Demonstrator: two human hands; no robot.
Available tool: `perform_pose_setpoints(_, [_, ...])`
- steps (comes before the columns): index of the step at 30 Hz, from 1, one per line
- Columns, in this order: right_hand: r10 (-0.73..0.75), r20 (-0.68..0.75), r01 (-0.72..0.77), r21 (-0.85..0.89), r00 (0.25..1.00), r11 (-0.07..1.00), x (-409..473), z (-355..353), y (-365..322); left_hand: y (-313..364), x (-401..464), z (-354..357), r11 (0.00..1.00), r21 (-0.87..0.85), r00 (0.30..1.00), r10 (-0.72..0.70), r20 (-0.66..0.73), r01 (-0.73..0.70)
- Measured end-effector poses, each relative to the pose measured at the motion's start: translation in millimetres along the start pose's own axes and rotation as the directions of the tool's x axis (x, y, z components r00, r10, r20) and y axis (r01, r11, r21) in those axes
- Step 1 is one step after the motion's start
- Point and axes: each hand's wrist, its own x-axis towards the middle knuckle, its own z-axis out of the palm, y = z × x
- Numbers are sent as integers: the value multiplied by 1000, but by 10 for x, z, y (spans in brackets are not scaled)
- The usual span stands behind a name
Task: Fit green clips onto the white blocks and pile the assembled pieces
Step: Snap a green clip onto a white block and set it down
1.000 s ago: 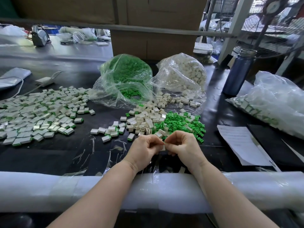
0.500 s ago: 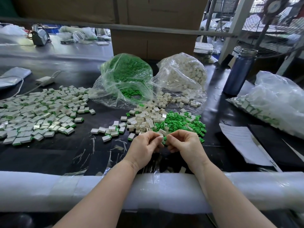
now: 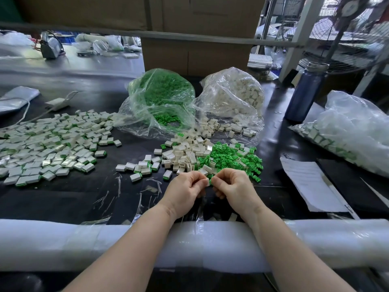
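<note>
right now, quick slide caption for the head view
Both hands, left hand and right hand, pinch a white block in front of loose green clips on a black table.

My table (image 3: 63, 199) is glossy black. The white blocks (image 3: 185, 152) and green clips (image 3: 231, 157) are smooth moulded plastic; their bags (image 3: 160, 114) are clear crinkled film. The bottle (image 3: 303, 98) is matt blue metal.
</note>
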Motion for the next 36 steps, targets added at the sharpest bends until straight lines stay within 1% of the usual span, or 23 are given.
perform_pose_setpoints(4, [9, -6, -9, 0, 1000, 1000, 3, 10, -7, 10, -16, 1, 1000, 28, 1000, -2, 11, 1])
perform_pose_setpoints(10, [-9, 27, 9, -11, 1000, 1000, -14, -18, -20, 22, -22, -9, 999, 49, 1000, -9, 13, 8])
perform_pose_setpoints(13, [6, 13, -6, -22, 1000, 1000, -5, -6, -12, 15, -22, 0, 998, 55, 1000, -14, 18, 13])
perform_pose_setpoints(17, [12, 4, -12, -37, 1000, 999, -4, 5, -1, 13, -23, 12, 995, 95, 1000, -7, 19, 6])
perform_pose_setpoints(21, [1, 25, 0, -36, 1000, 999, -9, -13, 2, 29, -26, 4, 995, 100, 1000, -8, 20, 5])
perform_pose_setpoints(25, [-6, 34, 8, -60, 999, 998, -10, -1, 4, 23, -20, 13, 989, 147, 999, 12, 31, -16])
perform_pose_setpoints(27, [-4, 4, 4, -29, 1000, 1000, -6, 5, 4, 19, -17, 18, 993, 117, 999, 21, 29, -25])
perform_pose_setpoints(30, [4, -41, 0, 100, 999, 995, 0, 2, 1, 27, -25, 21, 999, 38, 999, 31, 11, -31])
perform_pose_setpoints(32, [1, -59, 8, 153, 998, 988, 3, -4, 4, 41, -28, 23, 999, -20, 999, 34, -5, -34])
perform_pose_setpoints(36, [-15, -47, 23, 169, 999, 985, 0, -9, 8, 63, -38, 16, 998, -58, 997, 35, -63, -38])
